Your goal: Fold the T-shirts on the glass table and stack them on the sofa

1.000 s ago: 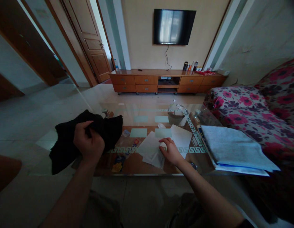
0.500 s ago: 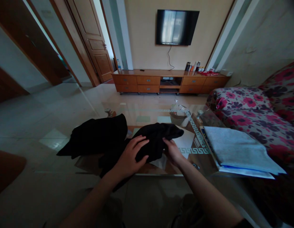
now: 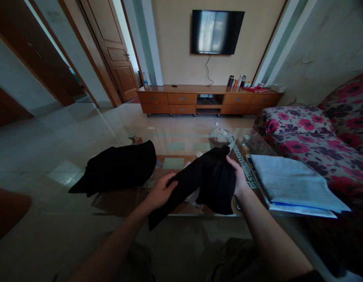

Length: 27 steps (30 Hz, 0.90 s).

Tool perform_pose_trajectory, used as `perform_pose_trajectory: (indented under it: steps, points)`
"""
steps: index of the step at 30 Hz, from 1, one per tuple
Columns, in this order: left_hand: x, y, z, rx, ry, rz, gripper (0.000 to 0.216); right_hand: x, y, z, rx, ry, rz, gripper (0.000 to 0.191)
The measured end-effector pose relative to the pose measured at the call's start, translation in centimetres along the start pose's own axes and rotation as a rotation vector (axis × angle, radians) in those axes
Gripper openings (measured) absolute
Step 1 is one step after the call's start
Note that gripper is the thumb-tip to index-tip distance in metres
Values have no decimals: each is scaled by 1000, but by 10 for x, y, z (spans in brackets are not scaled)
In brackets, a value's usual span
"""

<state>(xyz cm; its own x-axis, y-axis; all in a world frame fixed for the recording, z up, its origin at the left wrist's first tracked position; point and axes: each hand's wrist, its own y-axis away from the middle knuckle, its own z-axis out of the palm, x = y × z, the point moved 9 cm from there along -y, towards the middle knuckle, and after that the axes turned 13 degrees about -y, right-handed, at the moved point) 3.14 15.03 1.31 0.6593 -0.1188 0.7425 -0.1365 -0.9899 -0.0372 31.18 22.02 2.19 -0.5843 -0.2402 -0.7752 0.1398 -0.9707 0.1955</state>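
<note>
Both my hands hold one black garment point(image 3: 207, 178) above the near edge of the glass coffee table point(image 3: 181, 147). My left hand point(image 3: 160, 192) pinches its lower left part, and my right hand point(image 3: 238, 178) grips its upper right edge, so the cloth hangs between them and over the table's front. A second black garment point(image 3: 119, 168) lies in a heap on the table's left side, apart from my hands. White papers point(image 3: 193, 196) lie on the table, mostly hidden under the held cloth.
A folded grey towel point(image 3: 287, 182) rests on papers at the table's right end, beside a floral sofa point(image 3: 316, 133). A small basket point(image 3: 218, 143) and small items sit farther back on the glass. A wooden TV cabinet point(image 3: 207, 100) and wall TV point(image 3: 216, 31) stand beyond.
My left hand left the first black heap on the left and moved right. Both hands took hold of a second black garment over the papers and lifted it up.
</note>
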Motion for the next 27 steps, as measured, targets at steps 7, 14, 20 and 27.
perform_pose_trajectory:
  steps: [7, 14, 20, 27]
  points:
    - [-51, -39, -51, 241, 316, -184, 52, -13, -11, -16, 60, 31, -54, 56]
    - [-50, -31, -42, 252, -95, -62, 27, 0, -31, -75, 327, 641, -256, 83]
    - [-5, 2, -1, 35, -422, 152, 32, 36, -23, -65, 267, 539, -75, 75]
    - [21, 16, 28, -149, 16, 200, 33, 48, -4, 17, -123, 485, -75, 51]
